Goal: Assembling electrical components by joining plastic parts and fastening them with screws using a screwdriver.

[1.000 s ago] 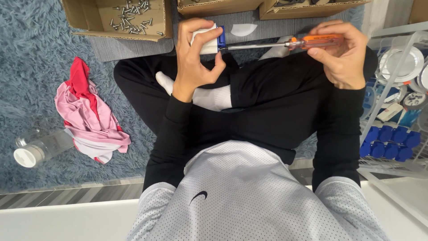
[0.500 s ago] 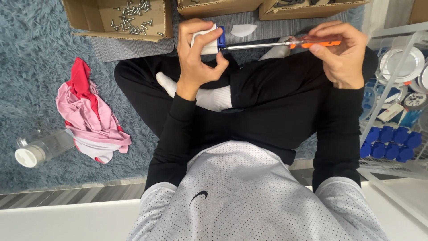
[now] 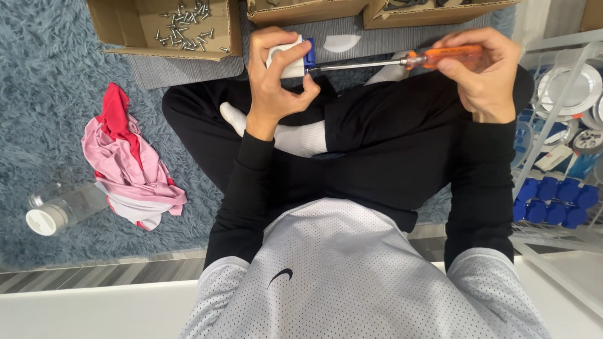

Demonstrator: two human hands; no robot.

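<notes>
**Orange-handled screwdriver set against a small white-and-blue part**

Your left hand is curled around a small white part with a blue end, fingers pressed on its top and thumb beneath. Your right hand is closed on the orange handle of the screwdriver, whose steel shaft runs level and meets the blue end. Both sit above your crossed legs, just short of the boxes.

Three cardboard boxes line the far edge: the left box holds loose silver screws, and the two to its right touch each other. Between the boxes and your knees the room is narrow. On your left the blue shag rug lies open, with a pink and red cloth and a clear jar with a white lid on its side near its edge. On your right a white wire rack stands close to your elbow, holding white plates and a row of blue caps.
</notes>
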